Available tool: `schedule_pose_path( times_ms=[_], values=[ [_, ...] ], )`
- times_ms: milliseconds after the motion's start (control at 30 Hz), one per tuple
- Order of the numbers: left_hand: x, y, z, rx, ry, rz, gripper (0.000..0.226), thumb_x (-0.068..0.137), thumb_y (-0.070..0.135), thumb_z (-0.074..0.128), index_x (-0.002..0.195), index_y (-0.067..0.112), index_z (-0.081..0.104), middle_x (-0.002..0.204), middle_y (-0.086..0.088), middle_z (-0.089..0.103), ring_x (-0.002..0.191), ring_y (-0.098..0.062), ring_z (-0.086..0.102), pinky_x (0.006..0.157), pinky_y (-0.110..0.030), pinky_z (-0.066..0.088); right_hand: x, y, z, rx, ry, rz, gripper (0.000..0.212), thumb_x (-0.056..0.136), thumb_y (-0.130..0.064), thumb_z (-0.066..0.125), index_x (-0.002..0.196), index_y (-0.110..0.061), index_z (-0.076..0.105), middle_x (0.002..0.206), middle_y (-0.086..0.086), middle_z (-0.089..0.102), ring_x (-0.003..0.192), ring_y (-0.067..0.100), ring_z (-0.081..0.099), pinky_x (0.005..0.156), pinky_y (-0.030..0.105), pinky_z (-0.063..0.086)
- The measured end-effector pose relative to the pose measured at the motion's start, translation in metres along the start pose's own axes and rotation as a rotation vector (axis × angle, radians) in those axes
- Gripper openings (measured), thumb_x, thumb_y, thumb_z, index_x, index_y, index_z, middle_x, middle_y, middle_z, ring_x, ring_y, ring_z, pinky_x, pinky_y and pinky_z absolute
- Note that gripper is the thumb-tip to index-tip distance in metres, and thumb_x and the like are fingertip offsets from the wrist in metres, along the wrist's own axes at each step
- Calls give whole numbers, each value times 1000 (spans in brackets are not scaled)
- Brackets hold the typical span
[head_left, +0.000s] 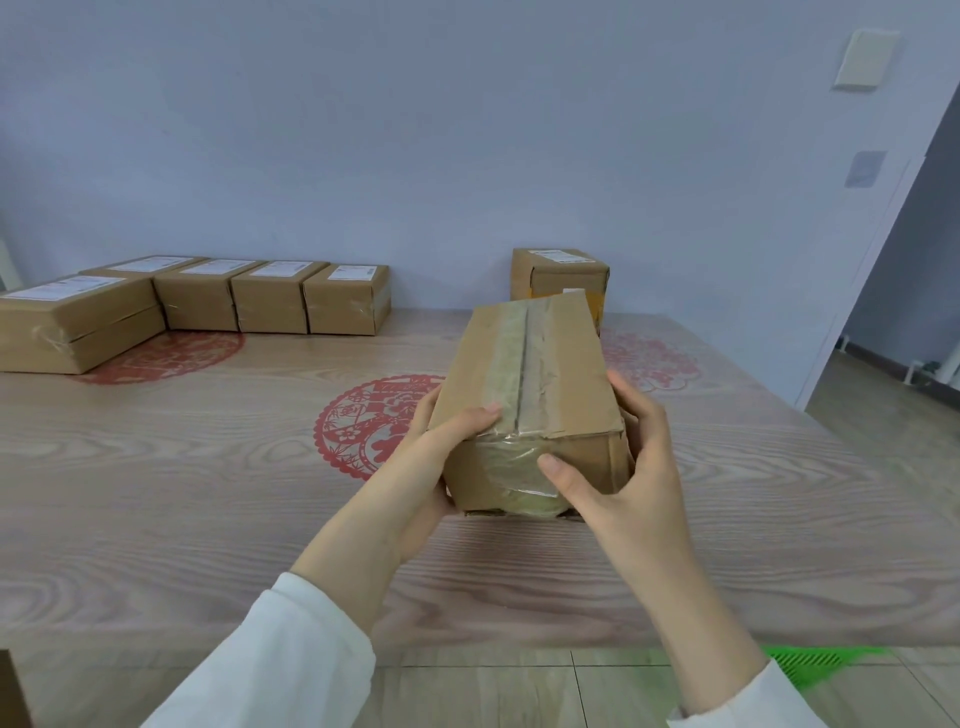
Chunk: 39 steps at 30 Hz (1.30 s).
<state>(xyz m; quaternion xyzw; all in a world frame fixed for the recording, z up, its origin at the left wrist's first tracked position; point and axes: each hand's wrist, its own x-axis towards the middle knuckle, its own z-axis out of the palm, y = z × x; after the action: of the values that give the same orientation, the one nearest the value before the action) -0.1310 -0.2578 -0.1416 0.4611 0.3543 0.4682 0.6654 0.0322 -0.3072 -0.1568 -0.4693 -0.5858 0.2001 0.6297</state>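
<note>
Two hands (436, 457) (628, 467) grip one box (524, 364), six boxes (270, 301) behind

The fingers of the left hand (434, 452) are being largely hidden behind the held box (524, 364). The underside of this box is being concealed. The lower part of the far box (561, 278) is being blocked by it. The labels (283, 268) on the row of boxes (270, 306) are appearing too small to read. A brown object (11, 691) is being cut off at the lower left corner. A green object (815, 661) is appearing blurred.
</note>
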Motion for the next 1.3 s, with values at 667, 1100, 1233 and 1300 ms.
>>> schedule_pose_path(
  times_ms=[667,1100,1233,1300],
  values=[
    [-2,-3,-2,216,-133,188,95,56,19,81,134,34,30,120,5,60,102,-6,65,80,-23,54,10,-7,-18,188,-162,327,110,53,-20,81,144,-42,22,130,-15,54,113,4,58,95,29,49],
    [-1,-4,11,361,71,291,79,66,11,85,130,24,41,118,2,64,100,-6,65,85,-27,54,5,-4,-10,-24,-98,224,90,76,-14,77,143,-38,22,125,-27,49,111,-13,50,96,20,41],
    [-4,-7,11,406,94,309,84,55,17,86,123,26,38,118,2,61,104,-8,63,87,-28,54,5,-3,-7,-42,-31,220,79,78,-21,75,139,-34,26,114,-30,47,94,-25,50,79,9,43],
    [-5,-7,12,423,69,304,80,62,11,88,121,27,36,119,2,59,105,-6,62,90,-28,53,6,-3,-5,-48,27,209,71,81,-21,72,138,-28,30,111,-25,49,87,-26,51,74,6,44]
  ],
)
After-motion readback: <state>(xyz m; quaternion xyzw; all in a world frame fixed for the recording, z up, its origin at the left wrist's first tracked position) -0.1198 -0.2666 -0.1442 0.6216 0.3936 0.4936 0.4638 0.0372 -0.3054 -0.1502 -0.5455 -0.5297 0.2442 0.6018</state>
